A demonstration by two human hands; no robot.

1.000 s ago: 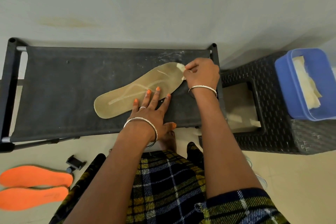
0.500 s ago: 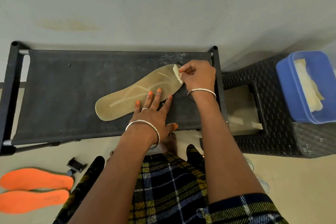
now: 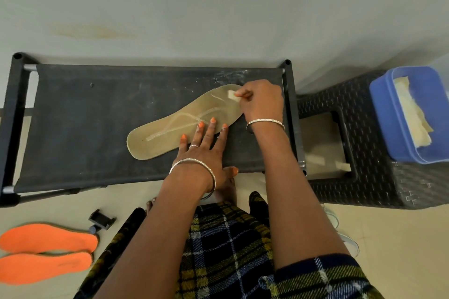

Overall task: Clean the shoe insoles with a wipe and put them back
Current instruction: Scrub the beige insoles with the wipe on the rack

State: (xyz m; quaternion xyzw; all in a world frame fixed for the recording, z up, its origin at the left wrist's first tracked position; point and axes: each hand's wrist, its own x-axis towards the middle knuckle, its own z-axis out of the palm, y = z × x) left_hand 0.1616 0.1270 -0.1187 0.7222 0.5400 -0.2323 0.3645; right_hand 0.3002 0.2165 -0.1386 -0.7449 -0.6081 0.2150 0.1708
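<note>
Tan insole (image 3: 170, 133) flat on surface (image 3: 85, 124), long axis near-left to far-right, left grip (image 3: 206, 150) straight-fingered, pressing its near edge, right grip (image 3: 262, 104) pinching wipe (image 3: 232, 95) at its far-right end.

Black fabric rack (image 3: 85, 128) beneath the left hand (image 3: 204, 150); black woven stool (image 3: 364, 189) right of the right hand (image 3: 263, 104); small black clamp (image 3: 100, 219) on the floor, lower left.

The right hand (image 3: 263, 102) hides most of the wipe (image 3: 232, 95).
</note>
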